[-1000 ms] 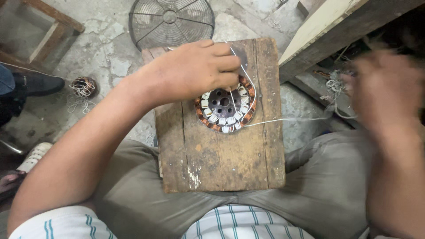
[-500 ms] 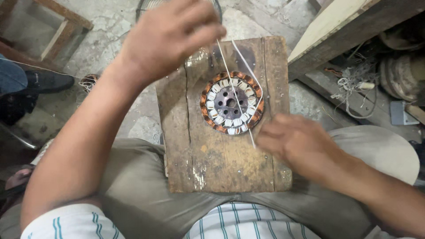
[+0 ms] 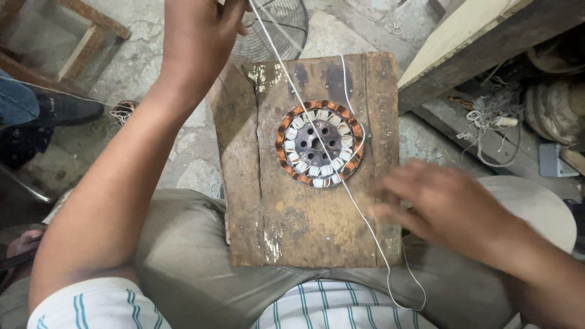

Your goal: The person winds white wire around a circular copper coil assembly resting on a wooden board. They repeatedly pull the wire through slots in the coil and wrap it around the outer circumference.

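Stator point(image 3: 319, 144) lies on wooden board point(image 3: 304, 213) across the lap. White thread point(image 3: 286, 67) is pinched taut in raised left hand point(image 3: 198, 36); lacing judged underway. Right hand point(image 3: 445, 204), loosely spread, blurred; a firm tightening pull is likely required next.

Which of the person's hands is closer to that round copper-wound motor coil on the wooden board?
The right hand. It hovers just right of and slightly below the motor coil. The left hand is raised beyond the wooden board, pulling the white string.
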